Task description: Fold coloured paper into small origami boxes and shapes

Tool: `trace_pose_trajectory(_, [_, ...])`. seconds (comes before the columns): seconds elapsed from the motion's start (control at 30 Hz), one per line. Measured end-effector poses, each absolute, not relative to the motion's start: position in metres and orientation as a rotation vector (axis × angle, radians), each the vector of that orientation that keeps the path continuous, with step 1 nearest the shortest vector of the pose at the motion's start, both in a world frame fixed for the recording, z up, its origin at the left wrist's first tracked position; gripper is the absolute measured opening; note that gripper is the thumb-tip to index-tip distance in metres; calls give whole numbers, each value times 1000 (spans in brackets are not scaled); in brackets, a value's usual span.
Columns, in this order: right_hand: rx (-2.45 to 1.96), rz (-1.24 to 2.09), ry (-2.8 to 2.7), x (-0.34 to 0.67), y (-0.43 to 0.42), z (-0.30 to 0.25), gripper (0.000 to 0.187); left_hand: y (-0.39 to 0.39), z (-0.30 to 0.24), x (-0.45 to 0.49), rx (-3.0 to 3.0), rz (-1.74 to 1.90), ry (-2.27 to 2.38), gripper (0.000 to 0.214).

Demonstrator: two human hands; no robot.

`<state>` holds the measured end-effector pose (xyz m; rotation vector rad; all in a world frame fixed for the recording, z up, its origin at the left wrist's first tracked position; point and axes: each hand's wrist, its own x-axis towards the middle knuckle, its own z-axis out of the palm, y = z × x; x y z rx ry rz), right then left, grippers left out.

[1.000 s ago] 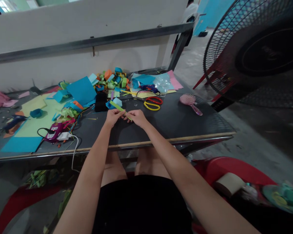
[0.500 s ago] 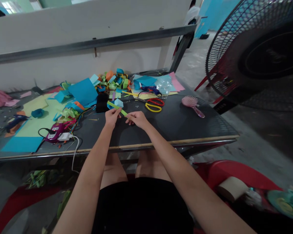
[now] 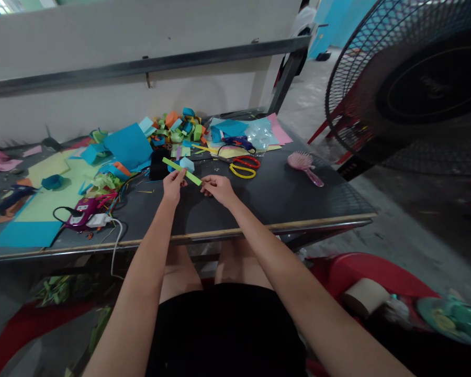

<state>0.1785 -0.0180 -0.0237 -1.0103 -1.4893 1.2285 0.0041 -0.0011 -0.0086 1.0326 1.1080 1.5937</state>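
Observation:
A narrow green paper strip point(image 3: 180, 170) is held over the dark table point(image 3: 282, 201) between both hands. My left hand point(image 3: 173, 184) pinches it near the middle, and most of the strip sticks out up and to the left of those fingers. My right hand point(image 3: 216, 187) is closed with its fingertips at the strip's lower right end. Just behind the strip lies a small blue folded paper piece point(image 3: 187, 164).
Yellow-and-red scissors point(image 3: 244, 165), a pink hairbrush point(image 3: 305, 165), a blue glue gun point(image 3: 237, 142), a heap of paper loops point(image 3: 178, 128), coloured sheets point(image 3: 127, 144) and a purple device with cables point(image 3: 80, 219) lie around. A large fan point(image 3: 412, 84) stands right; a red stool point(image 3: 349, 272) sits below.
The green strip has slid up and left through my left fingers, so more of it now sticks out beyond that hand. Both hands stayed over the same spot.

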Motion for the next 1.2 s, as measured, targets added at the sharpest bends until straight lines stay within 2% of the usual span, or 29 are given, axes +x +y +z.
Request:
trace_pose_trajectory(0.23, [-854,1021,-1580,180,-12,-30,56,-6,-11,8,1214,1302,1089,49])
trace_pose_trajectory(0.47, [-778,795,-1694,183,-9,-34,29,-8,-12,5,1385,1173,1055,44])
trace_pose_trajectory(0.67, [-829,834,-1697,184,-10,-30,37,-14,-7,5,1448,1121,1044,40])
trace_pose_trajectory(0.93, [-840,845,-1605,181,-11,-32,30,-11,-8,5,1466,1113,1029,36])
trace_pose_trajectory(1.2, [-873,788,-1682,182,-14,-30,26,-9,-15,2,1374,1086,1112,44])
